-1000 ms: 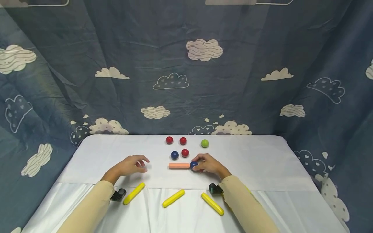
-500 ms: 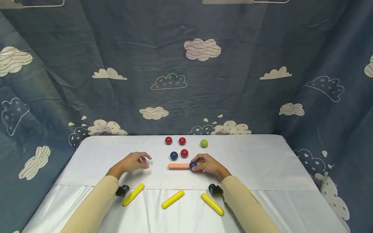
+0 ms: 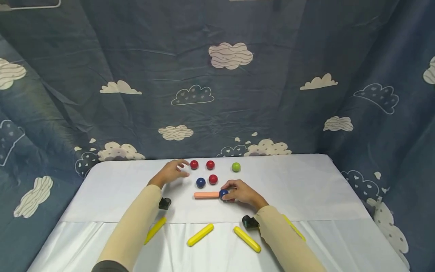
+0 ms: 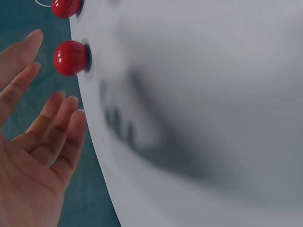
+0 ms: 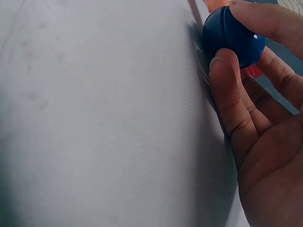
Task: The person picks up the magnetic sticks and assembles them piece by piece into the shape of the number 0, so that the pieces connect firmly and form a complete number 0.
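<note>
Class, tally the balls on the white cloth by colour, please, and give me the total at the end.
Red balls: 3
Blue balls: 2 (one held by the right hand)
Green ball: 1
Total: 6 balls

The right sleeve (image 3: pixel 283 238) hides part of one yellow stick (image 3: pixel 294 228). The left wrist view's upper edge cuts a red ball (image 4: pixel 65 7), and the right hand (image 3: pixel 242 192) partly covers a blue ball (image 5: pixel 233 38).
</note>
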Tool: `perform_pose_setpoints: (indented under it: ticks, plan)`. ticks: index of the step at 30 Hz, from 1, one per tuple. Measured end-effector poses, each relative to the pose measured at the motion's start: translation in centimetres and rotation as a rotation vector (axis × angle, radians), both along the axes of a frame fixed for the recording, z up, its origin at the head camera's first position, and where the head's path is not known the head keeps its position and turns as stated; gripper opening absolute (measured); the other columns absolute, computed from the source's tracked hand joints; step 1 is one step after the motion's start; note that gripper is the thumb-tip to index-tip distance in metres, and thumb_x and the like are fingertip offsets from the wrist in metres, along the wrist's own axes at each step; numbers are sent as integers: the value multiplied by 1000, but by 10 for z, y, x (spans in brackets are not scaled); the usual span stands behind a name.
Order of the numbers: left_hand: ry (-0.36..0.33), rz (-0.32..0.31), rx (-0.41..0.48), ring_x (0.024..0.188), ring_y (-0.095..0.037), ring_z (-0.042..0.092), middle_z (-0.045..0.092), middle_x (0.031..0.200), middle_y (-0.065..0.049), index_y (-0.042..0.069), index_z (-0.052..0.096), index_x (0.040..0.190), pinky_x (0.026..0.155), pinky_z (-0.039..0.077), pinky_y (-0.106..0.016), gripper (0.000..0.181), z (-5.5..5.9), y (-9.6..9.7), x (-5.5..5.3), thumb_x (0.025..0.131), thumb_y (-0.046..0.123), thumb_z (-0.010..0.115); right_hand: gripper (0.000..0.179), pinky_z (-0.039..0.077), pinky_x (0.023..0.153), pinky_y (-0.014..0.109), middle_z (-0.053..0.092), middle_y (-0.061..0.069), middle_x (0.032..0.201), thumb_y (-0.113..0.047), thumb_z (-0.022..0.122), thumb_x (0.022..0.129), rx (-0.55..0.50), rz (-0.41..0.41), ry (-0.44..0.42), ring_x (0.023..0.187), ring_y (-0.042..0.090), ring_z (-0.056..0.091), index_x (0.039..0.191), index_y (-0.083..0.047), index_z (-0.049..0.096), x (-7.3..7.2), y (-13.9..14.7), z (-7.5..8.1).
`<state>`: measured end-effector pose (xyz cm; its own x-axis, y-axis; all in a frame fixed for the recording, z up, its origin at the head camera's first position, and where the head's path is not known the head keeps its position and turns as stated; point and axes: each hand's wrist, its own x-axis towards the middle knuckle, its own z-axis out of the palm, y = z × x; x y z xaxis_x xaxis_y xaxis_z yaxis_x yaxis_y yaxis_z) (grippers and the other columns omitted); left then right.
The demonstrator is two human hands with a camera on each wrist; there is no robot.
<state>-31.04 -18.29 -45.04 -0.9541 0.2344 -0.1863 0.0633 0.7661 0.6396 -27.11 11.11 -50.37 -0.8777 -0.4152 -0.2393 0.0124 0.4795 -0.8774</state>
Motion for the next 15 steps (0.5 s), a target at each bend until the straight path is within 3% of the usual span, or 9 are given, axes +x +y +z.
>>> perform_pose_setpoints:
  ticks: [6,10,13,15]
  plan:
    - [109,-42,-67,118,-36,48,46,132,-20,11,54,132,100,39,-50,47,-5,25,-19,88,13,69,31,47,65,27,63,5,99,-8,76,80,-5,-17,10,74,17,54,109,-7,66,2,4,2]
    - [71,-53,-137,128,-37,42,43,137,-21,12,50,137,107,32,-51,52,-11,32,-24,88,14,69,32,47,64,26,63,4,98,-7,77,79,-11,-7,-4,72,16,54,109,-6,66,6,3,0]
    - [39,-40,-174,126,-35,44,47,134,-20,12,52,136,106,33,-50,51,-15,34,-25,88,15,70,32,47,64,27,64,5,99,-7,77,79,-19,-1,0,72,16,54,109,-6,66,6,2,-1]
    - [58,-47,-193,120,-33,47,51,127,-19,11,54,133,104,37,-49,48,-17,35,-28,88,14,69,31,47,63,27,64,5,100,-7,77,79,-21,-13,10,71,16,54,108,-7,66,4,2,0]
